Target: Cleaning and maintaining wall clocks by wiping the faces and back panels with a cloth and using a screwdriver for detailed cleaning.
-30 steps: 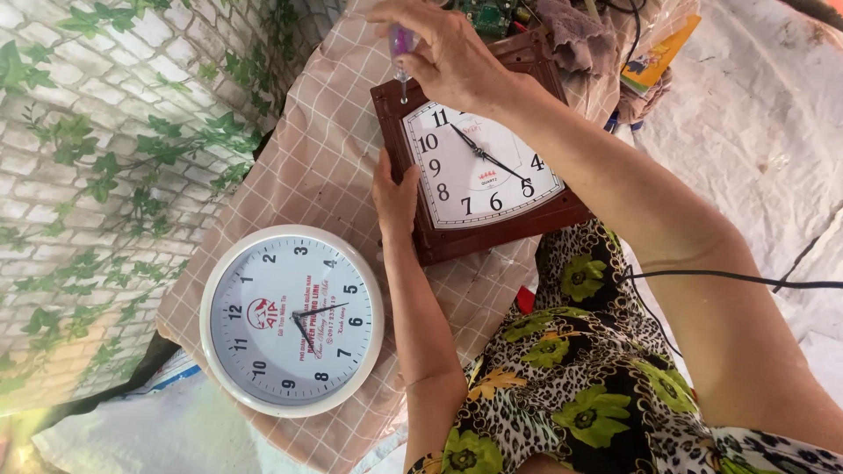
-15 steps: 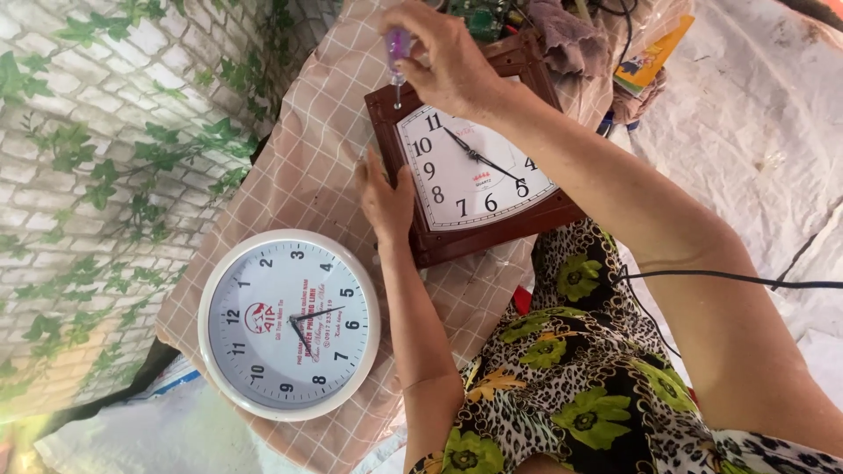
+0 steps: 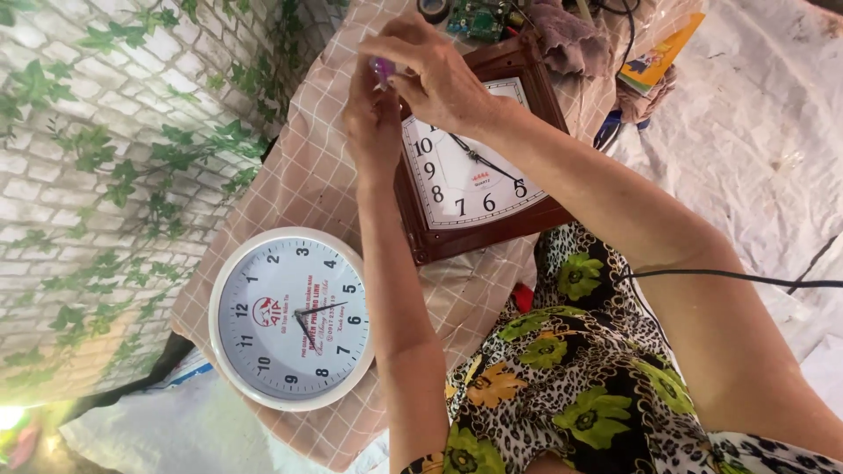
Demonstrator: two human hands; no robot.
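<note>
Pinching purple-handled tool [image 3: 383,68] with right hand [image 3: 439,75] | left hand [image 3: 373,118] closing fingers round same tool, above square clock [image 3: 474,167] corner | clock lying face-up on cloth [image 3: 299,167], frame intact, seemingly early | round clock [image 3: 292,318] lying untouched nearby

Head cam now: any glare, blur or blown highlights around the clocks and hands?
Head view: soft, even daylight; round white clock and square brown clock sharp, no glare on either face; both hands slightly soft around the small purple object; bottom-left corner overexposed; white sheet bright but textured.
</note>
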